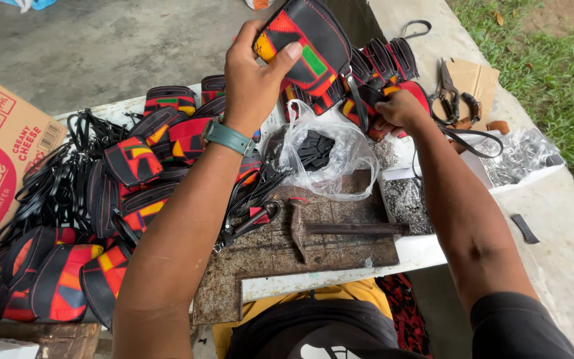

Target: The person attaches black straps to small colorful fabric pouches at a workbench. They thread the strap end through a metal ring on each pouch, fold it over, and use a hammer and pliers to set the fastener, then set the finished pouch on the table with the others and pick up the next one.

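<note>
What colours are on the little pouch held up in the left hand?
The pouch is black with red, orange-yellow and green patches, stitched in red; the head view shows it.

An outdoor craft workbench: a hammer (340,229) on a worn board (280,256), scissors (448,93), heaps of stitched pouches (134,163), concrete (114,40) and grass (553,66) around.
</note>
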